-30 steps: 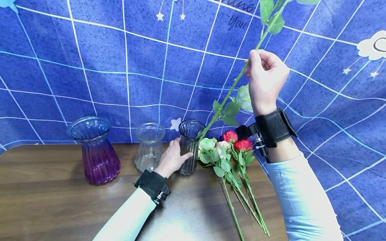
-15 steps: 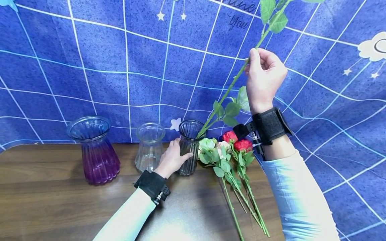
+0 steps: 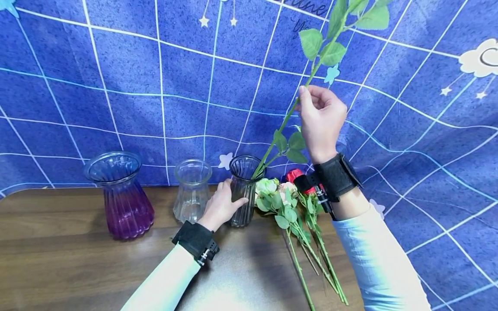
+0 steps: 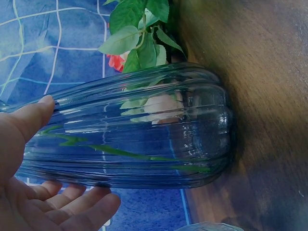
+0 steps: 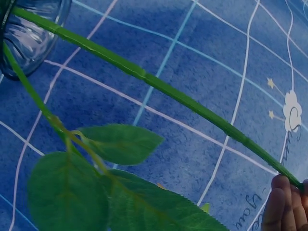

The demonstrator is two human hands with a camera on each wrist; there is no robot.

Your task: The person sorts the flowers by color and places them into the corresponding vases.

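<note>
My left hand (image 3: 222, 204) holds the dark grey ribbed glass vase (image 3: 245, 216) round its side, thumb and fingers on opposite sides in the left wrist view. My right hand (image 3: 322, 119), raised to the right, pinches a long green flower stem (image 3: 287, 117) between thumb and fingertips. That stem slants down into the vase mouth; its top runs out of the head view. A second stem with green leaves (image 5: 120, 144) also leans out of the mouth, its upper part hidden behind my right hand. Through the glass a stem (image 4: 144, 156) reaches near the vase bottom.
A clear glass vase (image 3: 191, 203) stands just left of my left hand, and a larger blue-purple vase (image 3: 128, 207) further left. Right of the grey vase lie several artificial flowers (image 3: 289, 211) on the wooden table (image 3: 50, 259). A blue patterned cloth (image 3: 186, 77) hangs behind.
My right hand has moved down and left with the stem, whose lower end has gone from the vase rim to inside the vase. My left hand keeps its hold on the vase.
</note>
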